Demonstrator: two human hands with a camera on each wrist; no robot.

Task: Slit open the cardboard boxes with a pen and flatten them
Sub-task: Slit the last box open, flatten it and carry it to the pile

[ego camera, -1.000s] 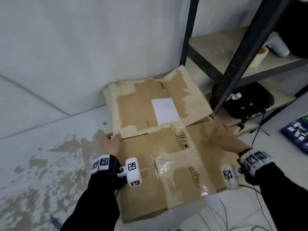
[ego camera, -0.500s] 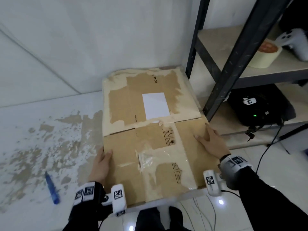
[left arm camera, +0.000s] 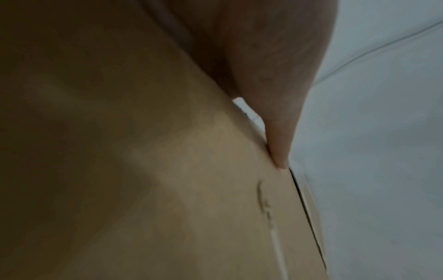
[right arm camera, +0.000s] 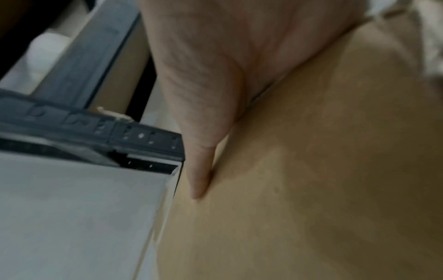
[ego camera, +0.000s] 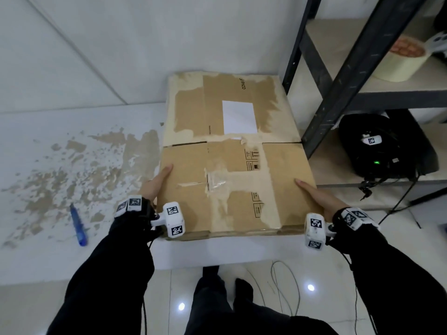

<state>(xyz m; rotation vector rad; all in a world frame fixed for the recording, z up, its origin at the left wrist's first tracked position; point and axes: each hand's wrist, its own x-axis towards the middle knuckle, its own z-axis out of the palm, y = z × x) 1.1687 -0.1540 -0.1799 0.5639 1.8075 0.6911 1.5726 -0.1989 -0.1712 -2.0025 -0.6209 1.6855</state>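
A flattened brown cardboard box [ego camera: 232,165] with torn tape and a white label lies on the white surface, its far half against the wall. My left hand [ego camera: 157,182] holds its left edge, thumb straight on top [left arm camera: 275,123], the other fingers hidden under the edge. On the opposite side my right hand [ego camera: 314,192] holds the right edge the same way, thumb [right arm camera: 199,170] flat on the cardboard [right arm camera: 323,170]. A blue pen [ego camera: 78,226] lies loose on the surface, well left of my left hand.
A dark metal shelf frame [ego camera: 338,76] stands close against the cardboard's right side. It carries a tape roll [ego camera: 401,61] and, lower down, a black device [ego camera: 384,146] with cables. Brown stains mark the surface at left. Loose wires [ego camera: 285,286] lie on the tiled floor by my legs.
The cardboard's far half, raised a second ago, now lies flat. Both hands have slid back along the side edges toward the near end.
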